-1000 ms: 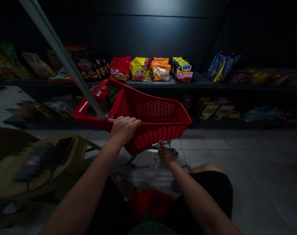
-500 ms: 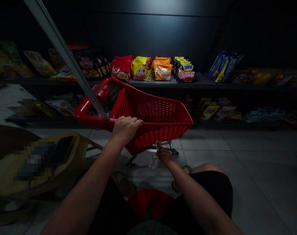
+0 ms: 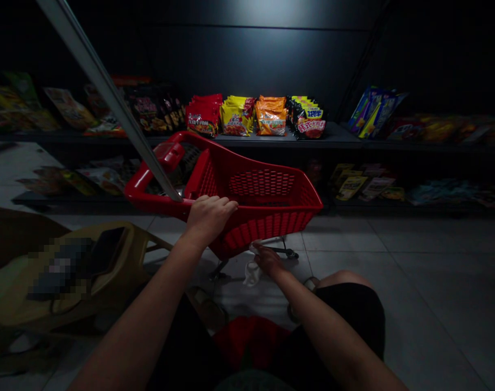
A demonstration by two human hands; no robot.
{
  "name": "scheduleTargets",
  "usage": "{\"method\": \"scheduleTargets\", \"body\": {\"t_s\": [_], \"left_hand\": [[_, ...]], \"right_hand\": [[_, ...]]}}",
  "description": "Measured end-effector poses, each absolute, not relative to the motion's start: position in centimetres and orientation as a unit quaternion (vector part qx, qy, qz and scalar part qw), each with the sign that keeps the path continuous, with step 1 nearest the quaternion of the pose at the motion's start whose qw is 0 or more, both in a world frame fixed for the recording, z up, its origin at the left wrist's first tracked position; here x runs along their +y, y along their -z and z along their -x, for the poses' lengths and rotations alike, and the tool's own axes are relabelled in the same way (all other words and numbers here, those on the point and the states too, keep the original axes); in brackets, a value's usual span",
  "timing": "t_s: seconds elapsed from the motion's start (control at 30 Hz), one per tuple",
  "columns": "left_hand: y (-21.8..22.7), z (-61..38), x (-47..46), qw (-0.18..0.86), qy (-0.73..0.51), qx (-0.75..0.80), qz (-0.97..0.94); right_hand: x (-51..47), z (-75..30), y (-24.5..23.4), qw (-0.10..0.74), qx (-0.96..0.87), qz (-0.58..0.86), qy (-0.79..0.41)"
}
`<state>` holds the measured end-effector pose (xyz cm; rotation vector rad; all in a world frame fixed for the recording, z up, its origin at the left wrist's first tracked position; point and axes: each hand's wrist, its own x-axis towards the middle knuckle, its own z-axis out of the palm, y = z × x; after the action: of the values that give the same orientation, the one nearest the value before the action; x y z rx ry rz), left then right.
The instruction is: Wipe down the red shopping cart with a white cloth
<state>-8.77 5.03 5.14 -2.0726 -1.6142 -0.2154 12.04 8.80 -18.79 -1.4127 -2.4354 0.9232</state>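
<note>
A red plastic shopping cart [image 3: 267, 220] stands in front of me, its handle to the left and a metal pole [image 3: 108, 87] rising from its side. My left hand [image 3: 210, 217] is closed over the near rim of the basket. Lower down, beside the basket's underside, my right hand [image 3: 267, 260] grips a crumpled white cloth or tissue [image 3: 252, 273], part of which hangs below the fingers. The fingertips of that hand are dim and partly hidden.
Behind the cart, a dark shelf [image 3: 267, 142] carries several rows of noodle packets [image 3: 271, 117]. More snack bags [image 3: 351, 184] lie on the lower shelf. At left stands a yellowish stool or chair [image 3: 129, 255] with a dark phone-like object [image 3: 108, 247] on it. Tiled floor [image 3: 426, 304] extends right.
My right hand has moved slightly left and down with the white cloth or tissue. My left hand stays on the cart's rim, and the cart stays put.
</note>
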Motion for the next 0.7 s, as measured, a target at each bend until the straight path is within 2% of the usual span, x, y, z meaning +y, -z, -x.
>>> {"method": "scheduleTargets", "body": {"t_s": [0.3, 0.6, 0.7], "left_hand": [[-5.1, 8.8, 4.8, 0.249, 0.076, -0.594, 0.761], [-5.3, 8.8, 4.6, 0.251, 0.071, -0.590, 0.764], [-5.3, 8.7, 4.5, 0.249, 0.075, -0.591, 0.764]], "right_hand": [[7.6, -10.6, 18.8, 0.119, -0.840, 0.429, -0.311], [9.8, -15.1, 19.0, 0.167, -0.768, 0.564, -0.251], [9.9, -15.6, 19.2, 0.178, -0.768, 0.562, -0.250]]}}
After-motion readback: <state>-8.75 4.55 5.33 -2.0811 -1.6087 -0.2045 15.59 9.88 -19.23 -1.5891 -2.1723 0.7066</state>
